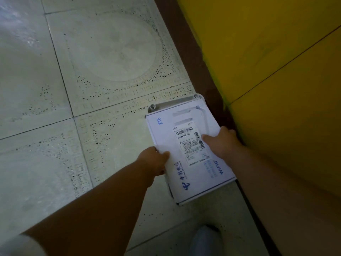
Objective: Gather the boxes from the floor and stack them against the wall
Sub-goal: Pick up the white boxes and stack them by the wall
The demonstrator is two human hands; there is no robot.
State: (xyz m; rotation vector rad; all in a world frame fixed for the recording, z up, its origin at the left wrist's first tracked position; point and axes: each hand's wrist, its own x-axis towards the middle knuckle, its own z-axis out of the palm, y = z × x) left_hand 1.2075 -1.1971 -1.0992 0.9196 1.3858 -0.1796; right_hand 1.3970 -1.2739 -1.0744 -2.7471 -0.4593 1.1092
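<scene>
Two bare hands clasp a white ZTE router box (188, 150) at the foot of a yellow wall (276, 71). The left hand (153, 161) curls over its left edge, thumb on top; the right hand (221, 141) grips the right edge, thumb across the shipping label (191, 143). Beyond the fingertips a grey object (198, 97) peeks from beneath, resting on the patterned tile floor (92, 71) beside the brown skirting (203, 61).

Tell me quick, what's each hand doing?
Left hand: gripping the white box by its left edge.
Right hand: gripping the same box's right edge.
</scene>
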